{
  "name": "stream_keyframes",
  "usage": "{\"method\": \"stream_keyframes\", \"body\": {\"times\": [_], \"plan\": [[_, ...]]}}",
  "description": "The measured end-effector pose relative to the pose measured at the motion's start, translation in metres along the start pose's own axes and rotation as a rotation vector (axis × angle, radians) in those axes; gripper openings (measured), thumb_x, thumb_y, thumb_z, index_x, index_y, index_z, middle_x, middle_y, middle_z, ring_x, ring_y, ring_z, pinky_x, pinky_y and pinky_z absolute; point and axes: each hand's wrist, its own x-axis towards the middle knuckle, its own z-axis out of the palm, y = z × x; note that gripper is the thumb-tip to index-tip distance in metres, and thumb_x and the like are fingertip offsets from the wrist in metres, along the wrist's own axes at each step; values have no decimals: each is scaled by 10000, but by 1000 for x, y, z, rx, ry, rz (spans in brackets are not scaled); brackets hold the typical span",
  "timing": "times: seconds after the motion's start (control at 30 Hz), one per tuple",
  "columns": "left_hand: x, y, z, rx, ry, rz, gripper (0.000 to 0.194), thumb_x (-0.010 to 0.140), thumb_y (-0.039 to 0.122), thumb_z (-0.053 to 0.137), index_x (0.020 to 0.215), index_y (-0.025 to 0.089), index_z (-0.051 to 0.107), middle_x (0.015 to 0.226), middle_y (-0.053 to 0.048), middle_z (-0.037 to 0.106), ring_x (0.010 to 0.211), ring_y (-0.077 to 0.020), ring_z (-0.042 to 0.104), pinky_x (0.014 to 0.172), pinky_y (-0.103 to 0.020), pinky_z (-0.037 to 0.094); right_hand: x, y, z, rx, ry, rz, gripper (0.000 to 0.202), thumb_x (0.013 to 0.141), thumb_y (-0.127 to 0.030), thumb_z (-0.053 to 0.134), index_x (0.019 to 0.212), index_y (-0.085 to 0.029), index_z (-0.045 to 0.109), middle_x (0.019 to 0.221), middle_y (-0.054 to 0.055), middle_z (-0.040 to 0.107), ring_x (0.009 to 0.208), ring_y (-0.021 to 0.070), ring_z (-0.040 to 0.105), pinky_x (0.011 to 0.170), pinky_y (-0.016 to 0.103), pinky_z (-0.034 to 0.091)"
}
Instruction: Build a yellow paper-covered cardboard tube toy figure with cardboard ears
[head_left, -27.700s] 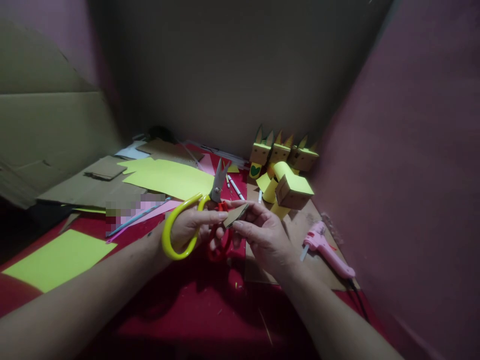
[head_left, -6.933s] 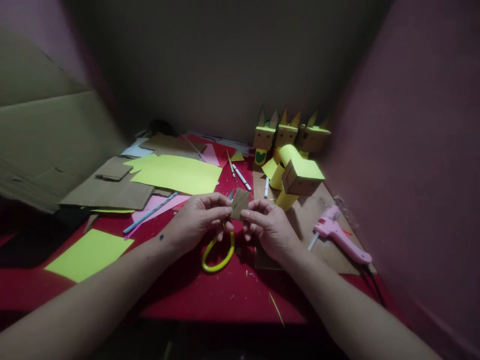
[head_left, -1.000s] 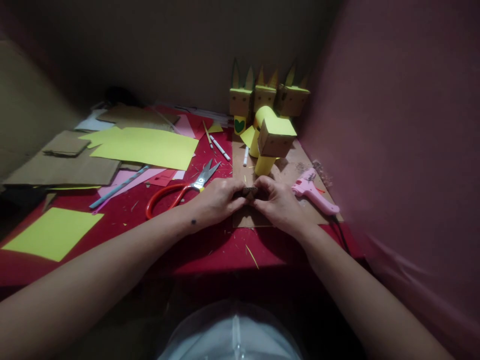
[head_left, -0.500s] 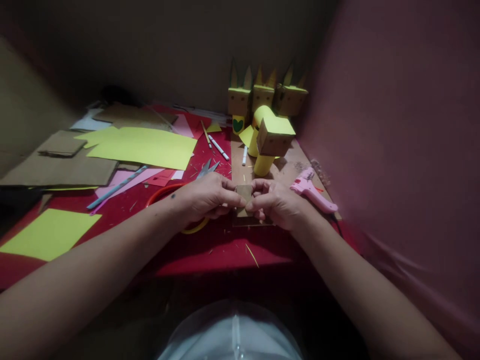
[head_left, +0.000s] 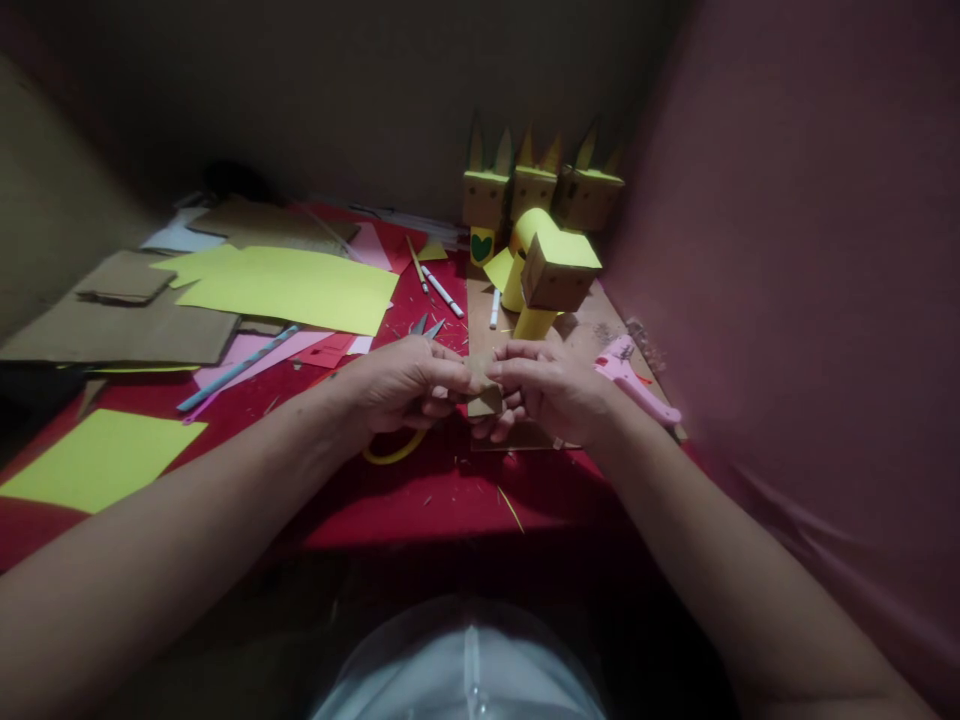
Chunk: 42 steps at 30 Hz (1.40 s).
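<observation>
A small piece of brown cardboard [head_left: 484, 402] is pinched between both my hands, above the near edge of a cardboard sheet [head_left: 536, 437]. My left hand [head_left: 420, 385] grips its left side, and my right hand [head_left: 551, 388] grips its right side. The piece looks bent or tilted, and fingers cover part of it. Partly under my left hand lie scissors [head_left: 397, 450] with blades pointing away. Just beyond my right hand stands a yellow paper figure with a cardboard box head [head_left: 559, 280]. To the right of that hand lies a pink glue gun [head_left: 634, 382].
Several box-headed figures with pointed ears [head_left: 486, 195] stand at the back. Yellow paper [head_left: 292, 290], cardboard [head_left: 135, 325] and a striped straw [head_left: 236, 370] lie left on the red cloth [head_left: 360, 525]. White marker-like sticks [head_left: 442, 290] lie mid-table. A pink sheet [head_left: 810, 300] hangs right.
The cardboard piece has tilted in my fingers, and both hands have shifted their grip on it. My left hand now covers more of the scissors. The view has shifted slightly.
</observation>
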Motion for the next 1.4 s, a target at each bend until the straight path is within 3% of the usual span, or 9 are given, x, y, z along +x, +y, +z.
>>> {"method": "stream_keyframes", "body": {"times": [0.13,0.4,0.53,0.7,0.97,1.07,1.23,1.4], "plan": [[1,1,-3,-47,5,-46,292,627,122,722,443,162,500,422,44,377,338,-35,290,309,-145,160,0,0,1,18,-19,9,224,734,-260,730,846,-196,547,564,14,694,501,192,712,479,260,586],[4,0,-12,-114,-21,-63,261,600,115,730,469,154,508,439,41,392,345,-32,301,286,-112,218,-3,7,-4,144,-73,-22,453,707,-235,790,1046,-205,491,702,17,747,662,239,777,639,335,639],[6,-1,-11,-99,-9,-33,248,596,127,731,462,141,523,434,37,400,334,-31,315,278,-111,226,-2,9,-4,141,-80,-40,382,761,-247,770,1026,-200,499,670,22,746,614,222,765,609,325,638],[4,-1,-9,-77,2,-12,227,603,141,733,469,131,550,429,4,461,332,-25,327,285,-105,229,-3,8,1,145,-136,-37,255,867,-370,674,982,-149,622,755,89,768,670,217,772,621,302,640],[5,-4,-10,-49,48,33,290,595,194,759,438,159,517,367,9,427,320,-57,364,296,-140,217,-4,14,5,209,-95,-34,355,808,-256,740,1102,-159,567,794,95,785,698,238,783,657,339,652],[3,-5,-7,-35,119,99,239,610,180,740,467,159,550,372,35,400,327,-61,371,317,-157,225,-3,17,11,227,12,-50,398,765,-198,773,1088,-164,544,763,86,779,654,227,774,629,324,650],[-3,-4,-2,101,209,249,116,703,213,744,625,147,690,451,24,512,368,-53,381,364,-174,262,0,22,18,182,92,-164,278,706,-245,822,900,-143,652,687,35,745,574,165,730,569,251,622],[-7,-3,-7,202,140,425,74,762,215,739,788,155,774,572,13,622,461,-56,455,432,-169,323,-4,20,21,-77,164,-333,319,773,-285,760,1073,-183,720,769,6,744,674,150,722,636,265,609]]}}
